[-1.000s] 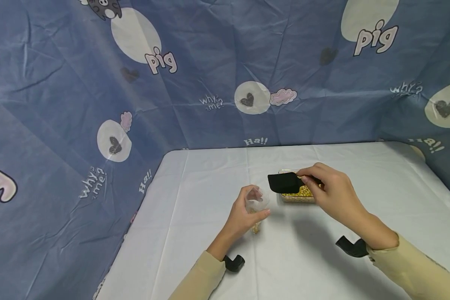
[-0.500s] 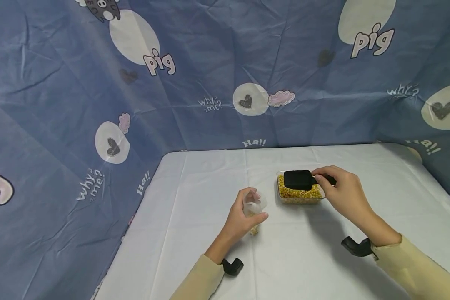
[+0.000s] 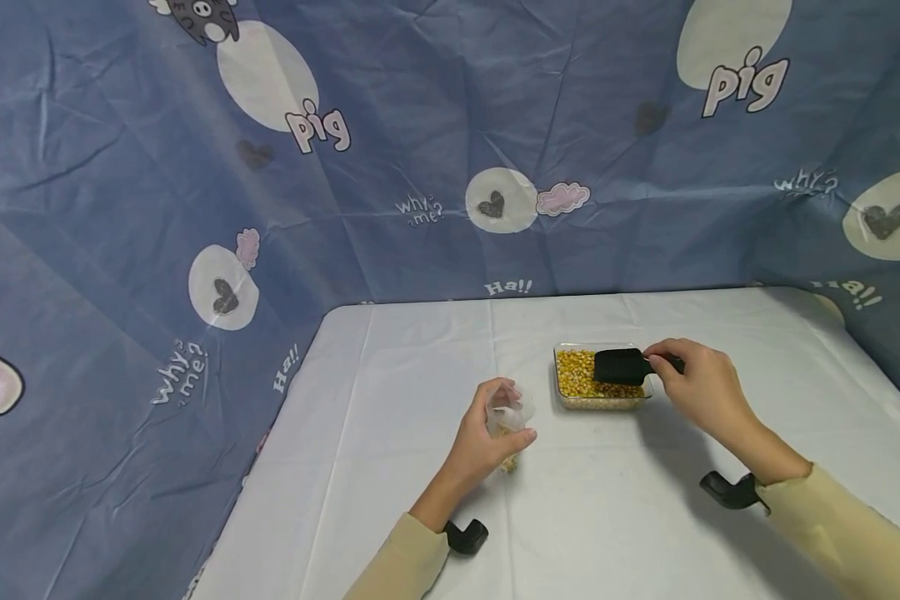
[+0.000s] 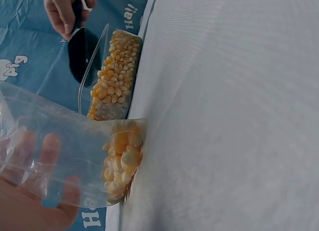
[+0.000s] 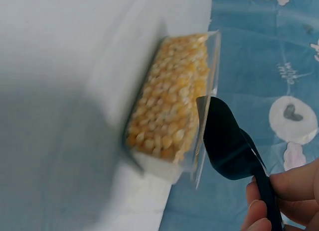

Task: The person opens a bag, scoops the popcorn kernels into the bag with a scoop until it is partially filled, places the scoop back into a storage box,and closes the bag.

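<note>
Worktop (image 3: pixel 390 500) is white-covered, w/ long creases & rounded far corners. Wrinkled blue backdrop (image 3: pixel 390 100) hangs behind & down both sides, printed w/ "pig" lettering (image 3: pixel 317 127), "why me?" (image 3: pixel 419 209), "Ha!!" (image 3: pixel 508 287) nr the far edge, pale ovals (image 3: pixel 267 77), dk hearts (image 3: pixel 492 205), pink clouds (image 3: pixel 562 199), & a gray winged pig (image 3: pixel 208 17) cut off top L.

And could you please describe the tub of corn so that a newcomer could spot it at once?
Find the white-covered table before the blue printed cloth. Further back on it, beside the right hand with its black scoop, stands a clear rectangular tub. Unlike the clear bag in the left hand, with kernels only at its bottom, it holds a broad bed of yellow corn.
</note>
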Demonstrator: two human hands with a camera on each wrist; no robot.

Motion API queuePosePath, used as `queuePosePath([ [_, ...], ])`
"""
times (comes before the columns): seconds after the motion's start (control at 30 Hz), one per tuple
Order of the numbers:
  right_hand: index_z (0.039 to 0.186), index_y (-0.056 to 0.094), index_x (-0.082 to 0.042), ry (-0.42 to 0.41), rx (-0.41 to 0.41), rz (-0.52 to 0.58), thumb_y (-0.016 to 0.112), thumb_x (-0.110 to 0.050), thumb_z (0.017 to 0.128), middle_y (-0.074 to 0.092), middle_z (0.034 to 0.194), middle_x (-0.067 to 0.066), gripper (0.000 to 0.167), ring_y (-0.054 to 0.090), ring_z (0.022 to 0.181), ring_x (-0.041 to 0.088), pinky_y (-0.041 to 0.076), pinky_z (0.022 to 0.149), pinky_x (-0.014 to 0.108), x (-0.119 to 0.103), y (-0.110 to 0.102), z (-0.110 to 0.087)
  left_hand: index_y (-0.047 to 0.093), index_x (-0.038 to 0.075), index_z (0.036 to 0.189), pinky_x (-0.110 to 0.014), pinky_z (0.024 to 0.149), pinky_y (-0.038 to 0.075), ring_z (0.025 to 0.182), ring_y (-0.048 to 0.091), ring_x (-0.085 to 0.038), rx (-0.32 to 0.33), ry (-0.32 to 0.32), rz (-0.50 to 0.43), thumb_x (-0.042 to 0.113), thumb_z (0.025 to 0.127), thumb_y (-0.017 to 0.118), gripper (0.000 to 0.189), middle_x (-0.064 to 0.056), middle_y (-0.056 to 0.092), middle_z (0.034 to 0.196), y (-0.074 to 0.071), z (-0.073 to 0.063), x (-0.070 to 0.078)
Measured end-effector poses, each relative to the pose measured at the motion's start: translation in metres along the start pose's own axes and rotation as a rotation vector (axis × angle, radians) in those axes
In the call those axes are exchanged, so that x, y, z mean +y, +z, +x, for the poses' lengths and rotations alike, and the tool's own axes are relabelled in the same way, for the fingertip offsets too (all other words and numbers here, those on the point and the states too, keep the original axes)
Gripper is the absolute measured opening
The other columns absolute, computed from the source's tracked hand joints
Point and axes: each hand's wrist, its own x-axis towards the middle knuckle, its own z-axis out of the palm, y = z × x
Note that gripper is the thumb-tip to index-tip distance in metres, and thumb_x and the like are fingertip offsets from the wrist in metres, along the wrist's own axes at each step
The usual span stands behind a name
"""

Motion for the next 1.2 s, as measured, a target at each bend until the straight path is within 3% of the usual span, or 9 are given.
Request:
queuePosePath([
  [0.3, 0.107, 0.075, -0.006, -0.007, -0.028, -0.063, 0.063, -0.011, 0.099, 0.071, 0.099, 0.017, 0.016, 0.037, 0.043, 0.014, 0.03, 0.044, 0.032, 0.008, -0.007, 0.004, 0.041, 0.009, 0.143, -0.057, 0.104, 0.036, 0.127, 0.049, -0.032, -0.004, 0.004, -0.001, 0.015, 0.089, 0.075, 0.064, -0.019, 0.053, 0.131, 0.0, 0.0, -0.002],
  [0.63, 0.098, 0.076, -0.006, -0.064, 0.025, -0.153, 0.067, -0.008, 0.093, 0.07, 0.09, 0.014, 0.011, 0.052, 0.054, 0.015, 0.037, 0.044, 0.034, 0.003, -0.017, 0.01, 0.04, 0.008, 0.143, -0.057, 0.102, 0.038, 0.125, 0.05, -0.034, -0.015, 0.013, 0.009, 0.014, 0.088, 0.075, 0.066, -0.021, 0.053, 0.129, -0.001, 0.0, -0.003],
  [1.0, 0.094, 0.077, -0.004, -0.095, 0.056, -0.218, 0.067, -0.004, 0.089, 0.062, 0.079, 0.006, 0.011, 0.048, 0.051, 0.015, 0.037, 0.044, 0.035, -0.004, -0.017, 0.013, 0.04, 0.005, 0.144, -0.062, 0.106, 0.032, 0.127, 0.047, -0.034, -0.011, 0.007, 0.002, 0.016, 0.089, 0.075, 0.066, -0.021, 0.051, 0.131, 0.0, -0.001, -0.004],
  [1.2, 0.092, 0.077, -0.002, -0.108, 0.056, -0.201, 0.069, -0.002, 0.088, 0.063, 0.077, 0.007, 0.009, 0.051, 0.053, 0.016, 0.04, 0.047, 0.037, -0.004, -0.015, 0.013, 0.041, 0.006, 0.143, -0.062, 0.104, 0.034, 0.125, 0.048, -0.034, -0.007, 0.015, 0.005, 0.015, 0.089, 0.075, 0.064, -0.021, 0.051, 0.13, 0.0, -0.001, -0.003],
])
